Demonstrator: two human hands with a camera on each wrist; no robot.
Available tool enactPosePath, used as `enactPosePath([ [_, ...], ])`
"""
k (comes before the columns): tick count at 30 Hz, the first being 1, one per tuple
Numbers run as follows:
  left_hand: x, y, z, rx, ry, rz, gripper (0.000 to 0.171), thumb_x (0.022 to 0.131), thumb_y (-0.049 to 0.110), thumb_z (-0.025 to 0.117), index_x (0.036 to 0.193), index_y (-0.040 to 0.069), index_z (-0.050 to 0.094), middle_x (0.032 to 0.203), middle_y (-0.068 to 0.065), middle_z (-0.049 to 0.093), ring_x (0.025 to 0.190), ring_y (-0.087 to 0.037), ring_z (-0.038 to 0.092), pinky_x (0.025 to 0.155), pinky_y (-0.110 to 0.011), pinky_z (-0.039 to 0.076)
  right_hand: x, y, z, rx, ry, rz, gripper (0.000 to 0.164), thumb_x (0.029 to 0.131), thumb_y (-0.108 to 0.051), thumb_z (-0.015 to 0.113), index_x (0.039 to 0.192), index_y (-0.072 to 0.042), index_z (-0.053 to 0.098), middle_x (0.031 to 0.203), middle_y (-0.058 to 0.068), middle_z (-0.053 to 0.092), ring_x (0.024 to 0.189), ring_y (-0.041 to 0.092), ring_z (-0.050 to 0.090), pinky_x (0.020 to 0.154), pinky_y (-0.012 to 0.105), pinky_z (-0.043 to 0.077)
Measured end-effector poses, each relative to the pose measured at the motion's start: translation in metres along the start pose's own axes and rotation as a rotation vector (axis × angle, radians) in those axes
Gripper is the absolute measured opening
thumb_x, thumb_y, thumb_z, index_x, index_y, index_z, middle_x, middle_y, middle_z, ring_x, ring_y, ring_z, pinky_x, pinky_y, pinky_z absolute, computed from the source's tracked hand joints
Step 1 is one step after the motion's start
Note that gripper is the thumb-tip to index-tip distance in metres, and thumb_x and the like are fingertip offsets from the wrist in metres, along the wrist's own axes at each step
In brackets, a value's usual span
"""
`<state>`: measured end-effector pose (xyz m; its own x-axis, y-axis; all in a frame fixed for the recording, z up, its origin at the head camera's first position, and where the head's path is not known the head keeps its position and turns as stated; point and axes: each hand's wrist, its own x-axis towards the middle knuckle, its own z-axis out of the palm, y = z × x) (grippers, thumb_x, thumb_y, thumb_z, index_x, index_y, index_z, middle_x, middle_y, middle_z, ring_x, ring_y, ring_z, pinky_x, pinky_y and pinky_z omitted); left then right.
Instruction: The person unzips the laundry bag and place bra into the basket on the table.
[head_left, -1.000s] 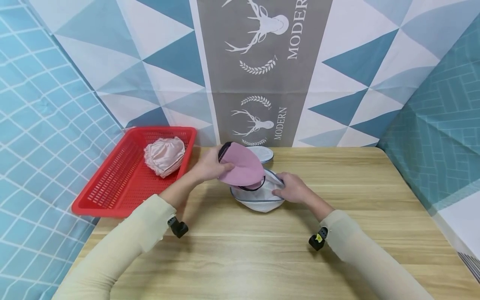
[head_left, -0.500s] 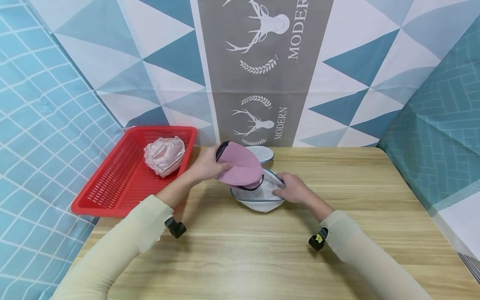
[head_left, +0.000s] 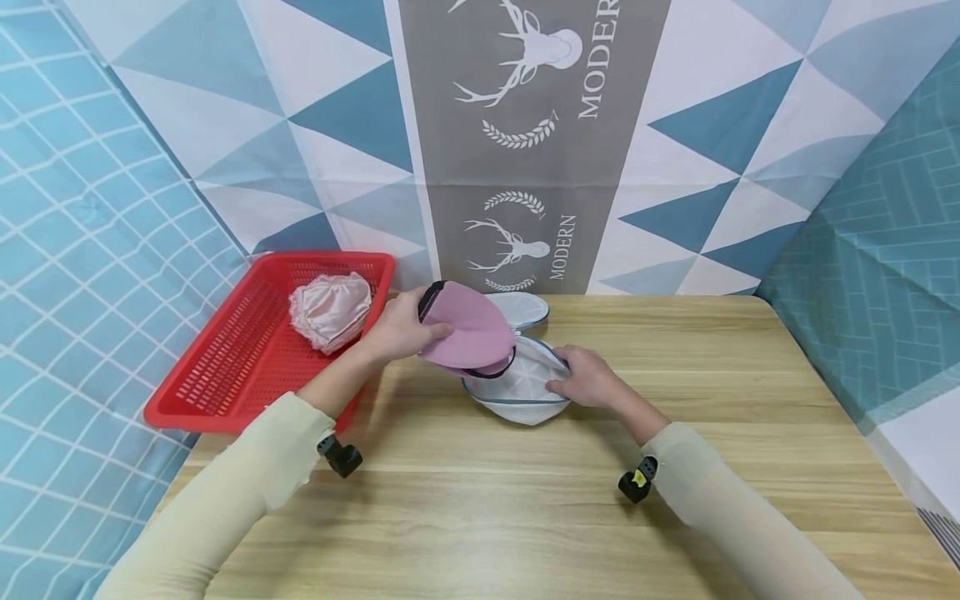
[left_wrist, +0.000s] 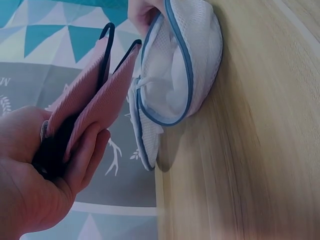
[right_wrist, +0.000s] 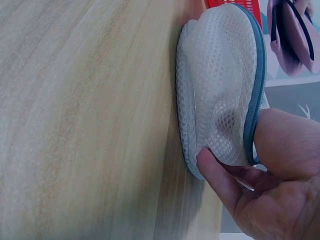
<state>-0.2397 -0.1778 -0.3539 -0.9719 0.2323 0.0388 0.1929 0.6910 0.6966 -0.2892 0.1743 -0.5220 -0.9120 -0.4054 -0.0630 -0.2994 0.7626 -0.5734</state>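
Observation:
A pink, black-trimmed bra (head_left: 472,329), folded so its cups lie face to face, is held in my left hand (head_left: 401,327). In the left wrist view, the fingers and thumb wrap one end of the bra (left_wrist: 107,97), and the black edges at its other end stand apart. My right hand (head_left: 588,377) pinches the rim of a white mesh laundry bag (head_left: 521,410) with blue zip edging. The bag rests on the table, its mouth unzipped and its round lid (head_left: 525,308) folded back. In the head view, the bra overlaps the left part of the bag's mouth.
A red plastic basket (head_left: 247,367) stands at the table's left side. Inside it lies a pale pink satin bundle (head_left: 332,310) with a frilled edge. The wooden table (head_left: 510,517) ends at a patterned cloth backdrop (head_left: 675,167).
My left hand has drawn the bra a little to the left, uncovering more of the bag's mouth. The right hand and the bag have stayed in place.

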Motion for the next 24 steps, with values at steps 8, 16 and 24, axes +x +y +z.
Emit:
enactPosePath([
  [8, -0.002, -0.007, -0.008, 0.015, 0.011, 0.023, 0.057, 0.1, 0.021, 0.081, 0.149, -0.003, 0.062, 0.133, -0.026, 0.076, 0.12, -0.037, 0.07, 0.111, -0.054, 0.057, 0.0, 0.0, 0.0, 0.0, -0.001, 0.0, 0.055, 0.095, -0.036, 0.088, 0.139, -0.005, 0.073, 0.129, 0.014, 0.078, 0.11, 0.026, 0.071, 0.098, 0.046, 0.062],
  [16, -0.003, -0.016, -0.018, -0.01, -0.015, 0.005, 0.058, 0.101, 0.019, 0.079, 0.152, -0.001, 0.061, 0.138, -0.026, 0.074, 0.124, -0.04, 0.07, 0.115, -0.058, 0.057, -0.001, 0.0, -0.002, 0.01, -0.015, 0.007, 0.063, 0.096, -0.036, 0.087, 0.147, -0.004, 0.07, 0.14, 0.017, 0.076, 0.121, 0.028, 0.072, 0.106, 0.051, 0.063],
  [24, -0.008, -0.022, -0.023, -0.004, -0.025, 0.019, 0.061, 0.101, 0.019, 0.079, 0.155, -0.001, 0.059, 0.139, -0.026, 0.073, 0.126, -0.041, 0.068, 0.116, -0.059, 0.057, -0.003, -0.002, -0.002, 0.021, -0.019, 0.017, 0.063, 0.096, -0.035, 0.087, 0.147, -0.005, 0.069, 0.14, 0.016, 0.076, 0.122, 0.029, 0.072, 0.109, 0.052, 0.063],
])
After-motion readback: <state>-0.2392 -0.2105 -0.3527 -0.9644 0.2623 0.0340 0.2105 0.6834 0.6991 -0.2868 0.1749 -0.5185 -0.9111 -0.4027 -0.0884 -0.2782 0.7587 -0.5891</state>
